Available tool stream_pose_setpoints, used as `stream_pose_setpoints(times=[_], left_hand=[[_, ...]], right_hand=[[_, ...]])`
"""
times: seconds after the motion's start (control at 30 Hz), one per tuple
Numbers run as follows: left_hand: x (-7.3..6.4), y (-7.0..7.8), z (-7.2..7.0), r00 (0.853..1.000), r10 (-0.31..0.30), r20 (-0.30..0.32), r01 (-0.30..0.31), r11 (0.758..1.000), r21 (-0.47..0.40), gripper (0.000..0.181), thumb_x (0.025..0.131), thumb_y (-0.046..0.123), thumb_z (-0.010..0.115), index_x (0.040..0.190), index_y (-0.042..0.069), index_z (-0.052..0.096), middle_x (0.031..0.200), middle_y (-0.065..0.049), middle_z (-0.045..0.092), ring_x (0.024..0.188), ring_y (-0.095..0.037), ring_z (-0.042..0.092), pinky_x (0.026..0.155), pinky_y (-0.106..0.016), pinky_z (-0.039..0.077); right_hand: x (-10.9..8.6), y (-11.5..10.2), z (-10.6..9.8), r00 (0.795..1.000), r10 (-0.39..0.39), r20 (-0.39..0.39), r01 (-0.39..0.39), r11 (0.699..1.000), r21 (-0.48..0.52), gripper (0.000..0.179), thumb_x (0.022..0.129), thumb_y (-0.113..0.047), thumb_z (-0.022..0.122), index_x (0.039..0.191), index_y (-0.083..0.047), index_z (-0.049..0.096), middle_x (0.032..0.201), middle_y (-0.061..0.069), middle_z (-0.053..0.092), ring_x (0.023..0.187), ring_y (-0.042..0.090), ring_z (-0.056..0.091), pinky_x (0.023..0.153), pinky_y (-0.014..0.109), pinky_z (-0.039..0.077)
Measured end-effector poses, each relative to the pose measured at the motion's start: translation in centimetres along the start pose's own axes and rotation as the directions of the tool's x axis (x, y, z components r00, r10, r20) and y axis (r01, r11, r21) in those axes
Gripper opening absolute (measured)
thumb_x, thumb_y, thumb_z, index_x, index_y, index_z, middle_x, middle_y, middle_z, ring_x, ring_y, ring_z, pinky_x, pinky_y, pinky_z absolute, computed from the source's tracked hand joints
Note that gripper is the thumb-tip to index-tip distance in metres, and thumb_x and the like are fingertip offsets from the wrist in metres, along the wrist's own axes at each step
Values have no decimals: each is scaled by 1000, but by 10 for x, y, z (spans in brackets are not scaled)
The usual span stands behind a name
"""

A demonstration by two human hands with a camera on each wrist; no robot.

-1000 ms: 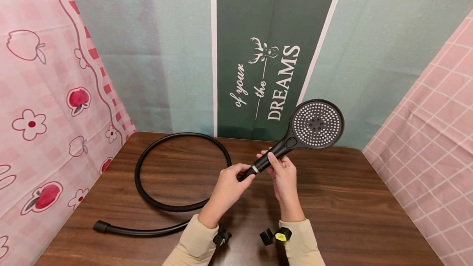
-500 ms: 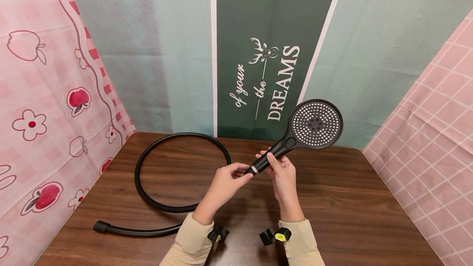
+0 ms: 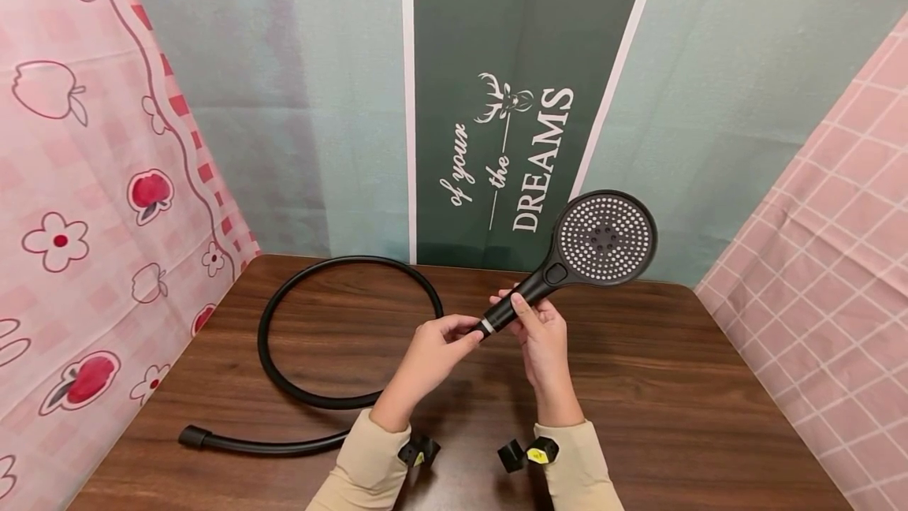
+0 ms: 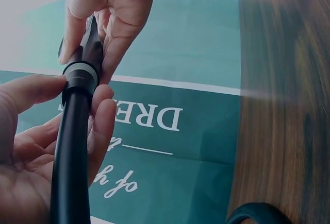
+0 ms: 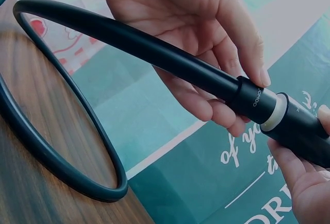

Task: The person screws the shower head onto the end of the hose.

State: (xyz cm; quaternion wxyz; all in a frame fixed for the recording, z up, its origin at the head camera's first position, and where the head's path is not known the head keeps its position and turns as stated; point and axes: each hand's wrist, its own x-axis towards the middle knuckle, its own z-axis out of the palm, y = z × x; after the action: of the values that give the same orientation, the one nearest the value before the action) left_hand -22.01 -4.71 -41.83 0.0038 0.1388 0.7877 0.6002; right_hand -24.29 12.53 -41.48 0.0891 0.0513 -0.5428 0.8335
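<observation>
A black handheld shower head [image 3: 605, 238] is held up over the table, its round face of pale nozzles toward the head camera. My right hand [image 3: 546, 349] grips its handle, thumb on the front. At the handle's lower end, my left hand [image 3: 431, 357] pinches the black connector nut [image 5: 253, 99] of the shower hose [image 3: 262, 337] between thumb and fingers. The nut lines up with the handle, and a white ring [image 5: 276, 113] shows between them. In the left wrist view, the hose runs down from the nut past the left palm.
The hose lies in a wide loop on the left of the brown wooden table [image 3: 660, 400], its free end fitting [image 3: 191, 436] toward the front left. Behind the table hangs a green cloth [image 3: 340, 101] with lettering; pink patterned cloths [image 3: 64, 180] flank both sides.
My left hand has shifted its hold on the nut, its wrist moving slightly left. The shower head has drifted a little left; the right hand keeps its grip on the handle.
</observation>
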Motion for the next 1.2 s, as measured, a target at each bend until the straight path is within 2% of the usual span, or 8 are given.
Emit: stream_pose_setpoints(times=[0.73,1.03,1.2], left_hand=[[-3,4,5,996,78,-44,-74,994,78,25,95,21,68,114,5,72,100,-11,73,86,-16,66,72,-25,54],[-3,5,5,995,87,-48,-83,993,83,23,94,19,68,114,6,72,98,-10,74,85,-15,67,71,-23,53],[-2,3,3,998,57,-39,-55,998,41,27,94,22,70,114,6,72,100,-12,73,89,-18,69,73,-26,55]], right_hand=[[1,1,-1,1000,-13,7,13,1000,-13,16,100,-15,59,112,-4,58,98,2,75,93,12,75,83,28,58],[1,2,-1,1000,-12,4,12,1000,-10,12,100,-14,59,110,-7,59,99,3,75,93,12,75,83,28,58],[1,1,-1,1000,-14,10,14,1000,-8,14,100,-15,59,111,-6,59,98,0,75,94,12,74,84,28,58]])
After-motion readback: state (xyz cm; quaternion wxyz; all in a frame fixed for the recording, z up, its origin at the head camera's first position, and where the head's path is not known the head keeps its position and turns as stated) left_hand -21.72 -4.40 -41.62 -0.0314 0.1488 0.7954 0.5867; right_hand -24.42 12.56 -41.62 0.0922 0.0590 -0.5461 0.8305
